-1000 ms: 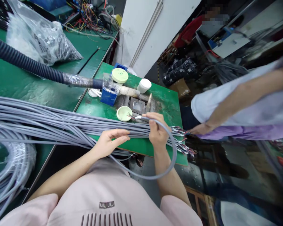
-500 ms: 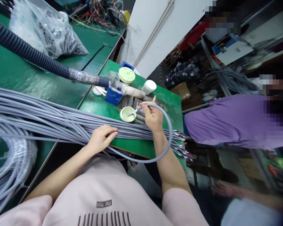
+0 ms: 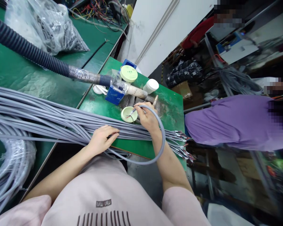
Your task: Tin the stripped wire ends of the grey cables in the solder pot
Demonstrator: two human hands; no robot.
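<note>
1. Our right hand [image 3: 147, 118] pinches the stripped end of one grey cable [image 3: 161, 138] between thumb and fingers, its thin coloured wires dipping into the small dish [image 3: 129, 114] just left of that hand
2. A second ago that cable end was held level above the bundle [image 3: 49, 117], short of the dish; half a second ago the wires hovered at its rim; now they are lowered into it. We judge that the dipping has begun and the tips are being wetted
3. From the pinch the cable loops right of the dish, down round our right wrist and back under our left hand [image 3: 101, 139]; the loop is tighter than before
4. Our left hand lies on the bundle, below and left of the dish, fingers curled loosely over the cables; whether they grip one cable we cannot tell. It has hardly moved
5. Behind the dish a blue block [image 3: 113, 95] props a ribbed hose [image 3: 37, 56]; two white jars [image 3: 151, 86] stand behind that on the desk [image 3: 141, 146]
6. Right of the dish, a person in purple [image 3: 228, 121] now leans low; their arm reached toward the bundle's wire ends a second ago and is gone
</note>
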